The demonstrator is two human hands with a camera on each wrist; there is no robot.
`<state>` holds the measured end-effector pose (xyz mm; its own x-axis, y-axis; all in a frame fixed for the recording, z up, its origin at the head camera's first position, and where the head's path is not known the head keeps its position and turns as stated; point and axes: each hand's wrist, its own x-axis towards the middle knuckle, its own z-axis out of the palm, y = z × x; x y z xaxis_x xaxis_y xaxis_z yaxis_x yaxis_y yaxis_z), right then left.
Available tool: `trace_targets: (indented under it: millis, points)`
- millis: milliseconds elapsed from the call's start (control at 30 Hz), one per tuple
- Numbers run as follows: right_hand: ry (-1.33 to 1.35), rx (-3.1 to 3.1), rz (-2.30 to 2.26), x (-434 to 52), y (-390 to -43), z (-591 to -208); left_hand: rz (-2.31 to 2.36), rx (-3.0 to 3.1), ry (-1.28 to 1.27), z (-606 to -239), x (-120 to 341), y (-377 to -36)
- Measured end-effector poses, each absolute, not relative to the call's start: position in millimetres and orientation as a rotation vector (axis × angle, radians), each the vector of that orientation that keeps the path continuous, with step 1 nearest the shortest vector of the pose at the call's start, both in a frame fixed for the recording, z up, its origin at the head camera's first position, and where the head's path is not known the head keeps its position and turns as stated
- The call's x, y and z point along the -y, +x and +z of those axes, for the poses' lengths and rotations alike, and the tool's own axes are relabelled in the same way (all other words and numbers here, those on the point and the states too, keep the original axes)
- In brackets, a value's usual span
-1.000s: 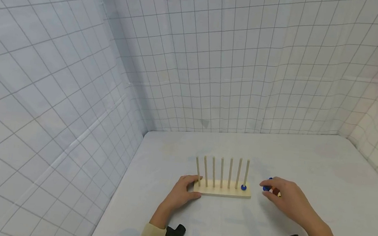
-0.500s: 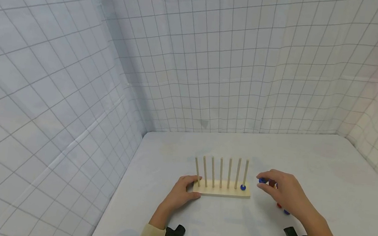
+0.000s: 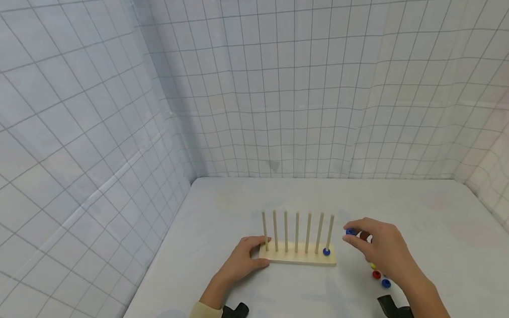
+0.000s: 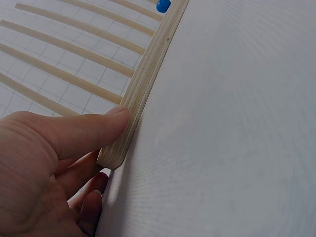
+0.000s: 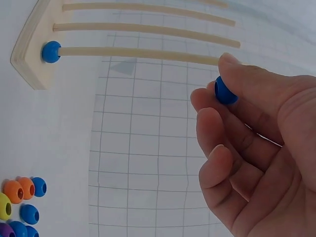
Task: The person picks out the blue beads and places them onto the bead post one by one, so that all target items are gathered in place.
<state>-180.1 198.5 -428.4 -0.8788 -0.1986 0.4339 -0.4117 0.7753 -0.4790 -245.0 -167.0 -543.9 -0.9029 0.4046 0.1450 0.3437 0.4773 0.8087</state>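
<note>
In the head view, the left hand [image 3: 241,261] holds the left end of a wooden rack [image 3: 298,258] on the table [image 3: 287,303], its grip narrow, thumb at the front edge. The threaded bead [image 3: 326,252], a blue one, sits at the foot of the end peg [image 3: 330,231], the rack's rightmost; the other pegs look bare. The right hand [image 3: 385,243] pinches the held bead [image 3: 350,232], also blue, off the table and to the right of that peg. The step in hand looks like threading this bead onto the end peg; the next move would call for lining its hole up with the tip before letting go. A red bead [image 3: 376,275] and a loose blue bead [image 3: 386,283] lie below; a dark reddish patch among the fingers is hard to make out. In the left wrist view, the thumb presses the rack's edge, the other fingertips are partly hidden, and the picture's edges cut off several pegs. In the right wrist view, the held bead sits between thumb and finger, its hole partly visible; whether the thumb covers the end peg's tip, I cannot tell. Orange beads [image 5: 11,191] and others lie at lower left, the group cut off there.
</note>
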Motion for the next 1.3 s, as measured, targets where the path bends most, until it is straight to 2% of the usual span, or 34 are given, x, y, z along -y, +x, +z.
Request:
trace_targets:
  millis: [300,1300]
  points:
    - [0.369,2.649,0.808,-192,-182,-415,1.433,-2.63,0.646,-543,166,-245]
    - [0.369,2.461,0.835,-173,-194,-404,1.415,-2.63,0.662,-546,168,-247]
